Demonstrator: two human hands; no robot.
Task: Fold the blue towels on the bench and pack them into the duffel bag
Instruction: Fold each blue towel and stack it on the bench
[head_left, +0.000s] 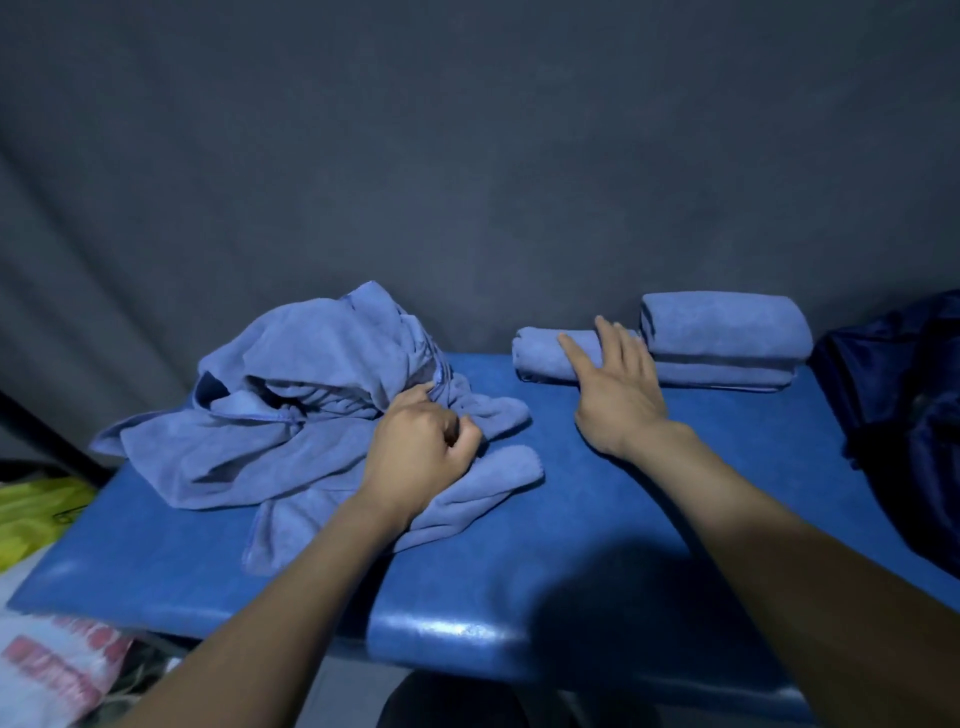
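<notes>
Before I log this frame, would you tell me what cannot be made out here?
Head view only:
- duffel bag: cut off by the right edge, dark; whether it is open cannot be told.
- crumpled towels: heaped, so their number is unclear.
- folded towels: partly hidden by the right hand.
- left hand: covers the fabric it grips.

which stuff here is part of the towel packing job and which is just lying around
Part of the job: crumpled towels, gripped by the left hand; folded towels; bench; dark duffel bag.
Just lying about: yellow-green bag; red-printed plastic bag.
</notes>
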